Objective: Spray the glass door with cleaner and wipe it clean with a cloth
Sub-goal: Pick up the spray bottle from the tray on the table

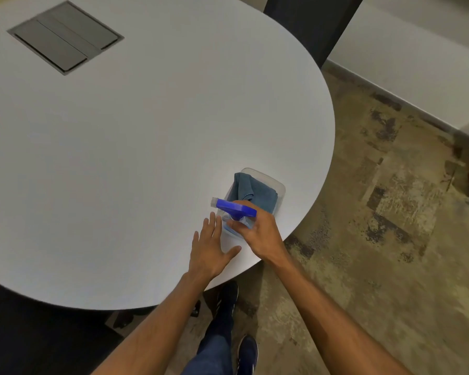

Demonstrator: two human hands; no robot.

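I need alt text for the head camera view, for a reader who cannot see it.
A person's right hand grips a spray bottle with a blue trigger head, standing in a clear plastic container beside a folded blue cloth. The left hand rests open on the white round table next to it.

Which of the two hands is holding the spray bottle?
The right hand grips the spray bottle; the left hand is open, flat beside it.

Right hand (257, 234) gripping blue-trigger clear spray bottle (237, 212) inside clear plastic tub (279, 186) near right edge of white round table (146, 158); folded blue cloth (255, 192) in tub; left hand (210, 249) flat beside it.
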